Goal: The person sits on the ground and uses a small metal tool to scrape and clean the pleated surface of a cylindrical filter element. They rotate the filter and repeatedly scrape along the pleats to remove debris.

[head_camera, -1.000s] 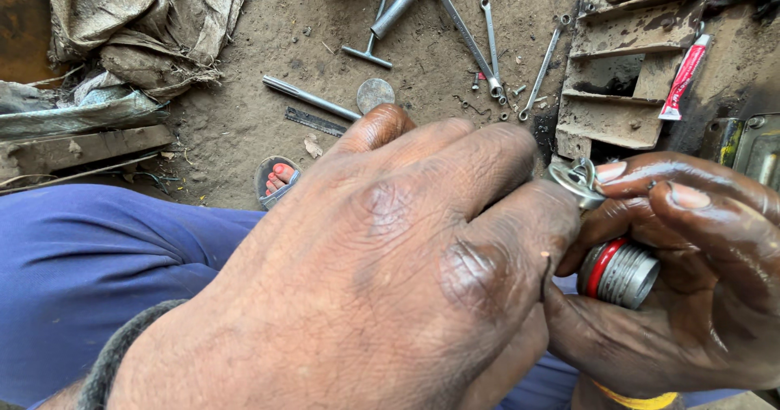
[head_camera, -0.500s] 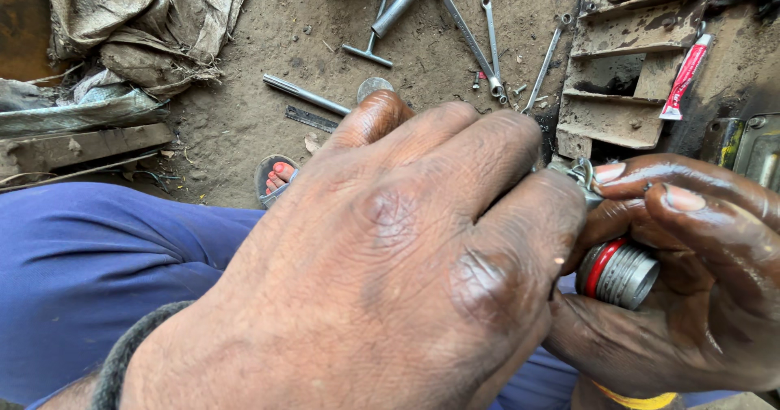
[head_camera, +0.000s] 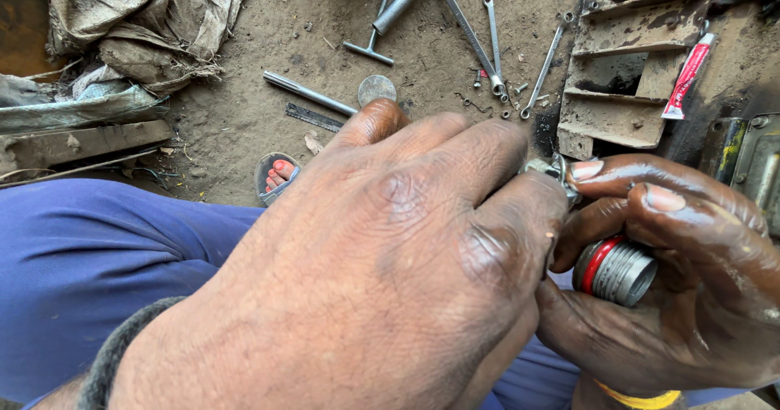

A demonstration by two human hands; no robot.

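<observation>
The left hand (head_camera: 390,272) fills the middle of the view, back uppermost, fingers curled together and pressed down on a small metal fitting (head_camera: 552,169) at its far fingertips; most of that fitting is hidden, so how firmly it is gripped cannot be told. Touching it from the right, the right hand (head_camera: 674,296) is closed around a ribbed metal cylinder with a red band (head_camera: 615,270), which lies in the palm with its open end facing the camera; its thumb and forefinger reach up to meet the small metal fitting beside the left fingertips. Beneath both hands lies a blue trouser leg (head_camera: 97,264), and a sandalled foot (head_camera: 276,174) shows just beyond the left hand's wrist side. Further out, on the dirt ground (head_camera: 244,109) ahead of the left hand, lie a round metal disc (head_camera: 376,89), a steel rod (head_camera: 309,93) and a flat dark strip (head_camera: 313,118). Beyond these are a T-shaped tool (head_camera: 390,16) and several spanners (head_camera: 487,36). Ahead of the right hand stands a worn stepped block (head_camera: 626,77), with a red and white tube (head_camera: 688,75) lying against it. Far to the left are crumpled sacking (head_camera: 138,20) and a wooden plank (head_camera: 81,142).
</observation>
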